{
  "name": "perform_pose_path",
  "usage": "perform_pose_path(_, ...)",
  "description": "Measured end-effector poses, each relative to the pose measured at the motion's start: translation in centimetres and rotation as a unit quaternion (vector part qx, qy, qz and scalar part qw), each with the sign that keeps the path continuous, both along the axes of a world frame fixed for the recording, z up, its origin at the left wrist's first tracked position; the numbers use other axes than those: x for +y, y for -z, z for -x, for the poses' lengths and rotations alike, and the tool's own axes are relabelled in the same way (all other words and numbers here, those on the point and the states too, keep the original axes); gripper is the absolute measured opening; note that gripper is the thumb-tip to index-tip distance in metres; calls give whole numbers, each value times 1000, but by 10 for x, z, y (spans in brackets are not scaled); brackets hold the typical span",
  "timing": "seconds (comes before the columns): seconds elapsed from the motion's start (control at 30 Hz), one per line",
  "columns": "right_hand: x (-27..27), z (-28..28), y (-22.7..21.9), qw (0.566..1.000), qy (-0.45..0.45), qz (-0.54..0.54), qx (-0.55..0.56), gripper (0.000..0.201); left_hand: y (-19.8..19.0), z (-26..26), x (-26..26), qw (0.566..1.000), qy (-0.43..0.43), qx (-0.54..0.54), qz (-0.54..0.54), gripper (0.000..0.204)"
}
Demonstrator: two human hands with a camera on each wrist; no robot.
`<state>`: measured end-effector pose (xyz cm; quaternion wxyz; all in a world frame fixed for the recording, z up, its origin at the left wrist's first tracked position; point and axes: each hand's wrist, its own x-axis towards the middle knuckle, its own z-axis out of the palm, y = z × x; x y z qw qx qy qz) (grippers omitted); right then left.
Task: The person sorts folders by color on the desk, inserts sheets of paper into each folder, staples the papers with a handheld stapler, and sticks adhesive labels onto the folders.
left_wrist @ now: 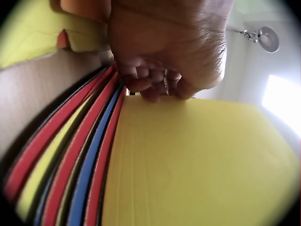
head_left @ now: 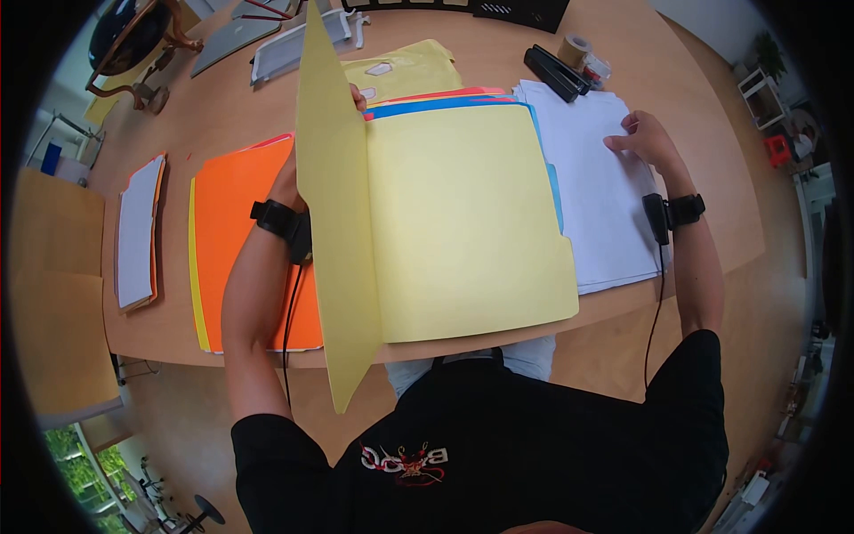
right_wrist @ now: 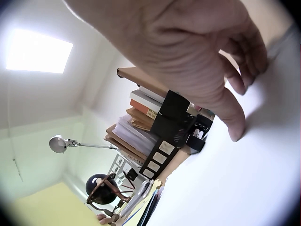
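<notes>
A yellow file folder (head_left: 467, 222) lies spread on a stack of coloured folders, its front cover (head_left: 336, 222) standing upright. Behind that cover, my left hand (left_wrist: 164, 42) holds its top edge with curled fingers; in the head view only some fingertips show past the edge. Blue and red folder edges (left_wrist: 89, 174) lie beneath, fanned out in the left wrist view. To the right is a stack of white paper (head_left: 596, 191). My right hand (head_left: 654, 142) touches the top sheet near its upper right corner, thumb and fingers spread apart and loosely bent.
Orange folders (head_left: 240, 240) lie left of the raised cover, with a smaller pile topped by white (head_left: 140, 231) beyond. Behind the paper are a black stapler-like tool (head_left: 556, 73) and a tape roll (head_left: 575, 49). A yellow envelope (head_left: 405, 71) lies at the back, near a laptop (head_left: 236, 44).
</notes>
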<state>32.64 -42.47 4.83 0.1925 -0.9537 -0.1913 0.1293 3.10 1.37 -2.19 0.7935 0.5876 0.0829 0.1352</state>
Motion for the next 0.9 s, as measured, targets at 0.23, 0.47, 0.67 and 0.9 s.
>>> perform_pose_path(0.23, -10, -13, 7, 994, 30, -3, -103, 61, 17, -5, 7, 998, -11, -21, -55, 18)
perform_pose_path(0.47, -13, -3, -4, 996, 54, -71, -22, 52, -1, 3, -2, 1000, 14, 18, -21, 20)
perform_pose_path(0.67, -21, -9, 5, 994, 9, -110, 6, 45, 14, 0, 13, 998, 49, -19, -31, 20)
perform_pose_path(0.9, -26, -5, -7, 992, 3, -74, -100, 31, 16, -2, 11, 997, 24, -53, -47, 16)
